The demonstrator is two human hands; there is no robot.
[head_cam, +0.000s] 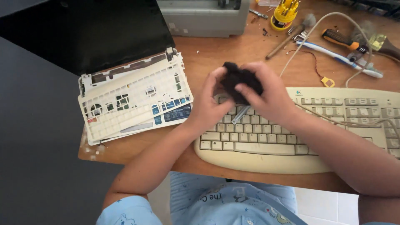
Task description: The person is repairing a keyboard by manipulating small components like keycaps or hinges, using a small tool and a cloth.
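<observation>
Both hands are up over the cream keyboard (300, 133) now, left hand (207, 104) and right hand (270, 98) pinching a small dark wad (241, 80) between fingertips, seemingly bunching it tight. A thin clear stick (241, 114) pokes out underneath it. The stripped white laptop (133, 98) sits aside to the left, tools (346, 41) scattered behind.

The beige keyboard (291, 141) runs off frame at three o'clock, its upper-left keys hidden beneath both hands. The black wad (240, 81) is half covered by fingers. The laptop screen (87, 29) is cut off at eleven o'clock.
</observation>
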